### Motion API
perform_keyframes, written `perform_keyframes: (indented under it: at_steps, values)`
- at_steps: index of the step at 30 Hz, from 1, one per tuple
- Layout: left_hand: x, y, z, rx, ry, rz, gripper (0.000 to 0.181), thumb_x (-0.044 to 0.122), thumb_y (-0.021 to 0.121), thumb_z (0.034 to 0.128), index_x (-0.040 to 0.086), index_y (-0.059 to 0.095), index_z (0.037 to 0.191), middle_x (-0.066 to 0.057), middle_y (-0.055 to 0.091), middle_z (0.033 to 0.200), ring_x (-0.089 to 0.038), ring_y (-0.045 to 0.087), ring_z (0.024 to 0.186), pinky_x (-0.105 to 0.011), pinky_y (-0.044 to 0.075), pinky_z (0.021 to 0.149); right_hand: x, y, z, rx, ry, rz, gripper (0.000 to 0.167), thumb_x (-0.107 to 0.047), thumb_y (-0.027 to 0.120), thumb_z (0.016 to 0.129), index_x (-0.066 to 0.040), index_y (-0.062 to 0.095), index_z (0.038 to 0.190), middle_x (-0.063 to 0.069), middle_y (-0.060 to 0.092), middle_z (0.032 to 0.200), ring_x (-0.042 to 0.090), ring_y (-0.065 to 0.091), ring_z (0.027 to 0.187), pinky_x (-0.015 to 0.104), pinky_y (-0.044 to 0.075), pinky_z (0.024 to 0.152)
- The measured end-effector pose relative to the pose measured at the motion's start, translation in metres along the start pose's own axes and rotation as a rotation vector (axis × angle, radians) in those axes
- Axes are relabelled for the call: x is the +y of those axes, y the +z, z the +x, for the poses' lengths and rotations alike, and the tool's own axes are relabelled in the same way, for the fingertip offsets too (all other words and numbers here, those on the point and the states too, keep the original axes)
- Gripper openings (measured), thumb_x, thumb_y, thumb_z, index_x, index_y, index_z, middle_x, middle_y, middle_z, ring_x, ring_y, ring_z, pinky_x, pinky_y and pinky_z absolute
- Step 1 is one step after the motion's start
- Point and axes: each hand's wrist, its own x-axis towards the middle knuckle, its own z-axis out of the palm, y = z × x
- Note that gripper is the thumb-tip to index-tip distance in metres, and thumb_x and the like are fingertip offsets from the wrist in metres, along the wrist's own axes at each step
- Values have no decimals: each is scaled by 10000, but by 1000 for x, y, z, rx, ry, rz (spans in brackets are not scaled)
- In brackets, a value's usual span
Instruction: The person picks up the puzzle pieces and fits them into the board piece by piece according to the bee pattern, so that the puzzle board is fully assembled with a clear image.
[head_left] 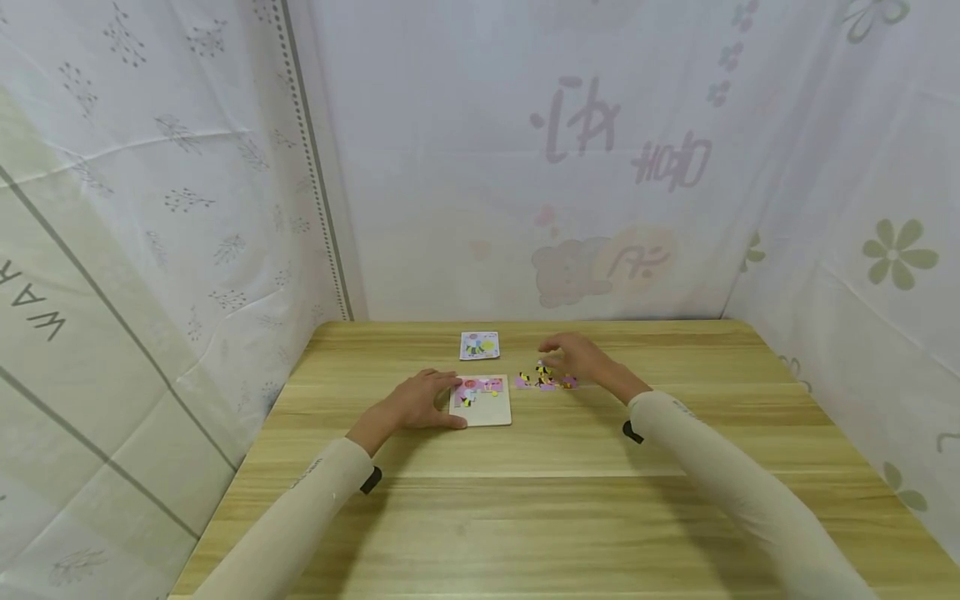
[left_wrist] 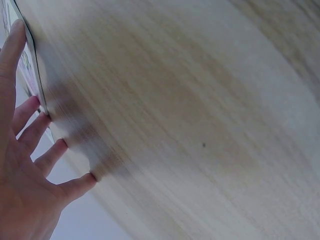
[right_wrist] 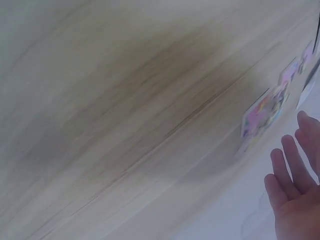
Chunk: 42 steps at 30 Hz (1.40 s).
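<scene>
A small square puzzle board (head_left: 491,410) lies on the table, with pink and yellow jigsaw pieces (head_left: 472,386) along its upper part and pale bare wood below. My left hand (head_left: 420,400) rests at the board's left side, its thumb at the near corner. Spread, fairly straight fingers (left_wrist: 50,155) touch the board's edge and the tabletop in the left wrist view. Over several loose bee-patterned jigsaw pieces (head_left: 546,383), right of the board, hovers my right hand (head_left: 581,357). Its fingers (right_wrist: 282,172) are loosely bent, and no piece shows between them; the thumb is hidden in the right wrist view.
Behind the board lies a square picture card (head_left: 480,345) showing a bee. The wooden table (head_left: 480,533) reaches back to a printed white curtain (head_left: 450,208), with more curtains at left and right.
</scene>
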Motion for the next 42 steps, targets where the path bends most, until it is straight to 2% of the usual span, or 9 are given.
perform_keyframes:
  at_steps: [6, 12, 15, 23, 33, 42]
  values:
    - [0, 0, -1, 3, -3, -4, 925, 672, 764, 837, 129, 512, 1541, -81, 432, 1626, -377, 333, 1513, -629, 290, 1199, 10, -1, 0, -33, 1, -29, 302, -186, 732, 994, -17, 737, 1244, 137, 732, 1240, 337, 671, 1173, 498, 546, 1000]
    - [0, 0, -2, 7, 1, -5, 929, 670, 764, 837, 121, 510, 1541, -85, 433, 1625, -378, 336, 1512, -631, 292, 1197, 11, 0, -1, -54, -6, -21, 253, -194, 753, 977, -55, 771, 1187, 89, 755, 1172, 276, 698, 1079, 462, 573, 928]
    - [-1, 0, -3, 10, 5, -3, 930, 674, 763, 836, 124, 510, 1542, -82, 436, 1624, -376, 339, 1510, -630, 295, 1195, 10, 1, -1, -49, -35, -29, 237, -174, 753, 973, -43, 777, 1169, 85, 756, 1144, 266, 695, 1048, 454, 578, 901]
    - [0, 1, -3, 11, 6, 4, 929, 680, 754, 840, 128, 505, 1546, -80, 429, 1628, -372, 334, 1514, -609, 292, 1206, 5, 4, 0, -39, -71, -84, 241, -113, 723, 980, -6, 764, 1191, 133, 739, 1181, 319, 682, 1105, 471, 570, 948]
    - [1, 0, -3, 8, 10, 8, 913, 665, 755, 849, 137, 503, 1549, -77, 425, 1630, -368, 332, 1517, -607, 286, 1210, 2, 3, 1, -53, -83, -99, 228, -136, 738, 978, -37, 778, 1179, 127, 730, 1210, 330, 665, 1150, 507, 543, 996]
    - [1, 0, -4, 6, 10, 12, 906, 649, 768, 848, 128, 509, 1543, -86, 432, 1625, -381, 338, 1511, -627, 298, 1196, -2, 5, 3, -47, -128, -86, 247, -124, 759, 963, -19, 763, 1187, 119, 742, 1150, 304, 684, 1065, 478, 568, 932]
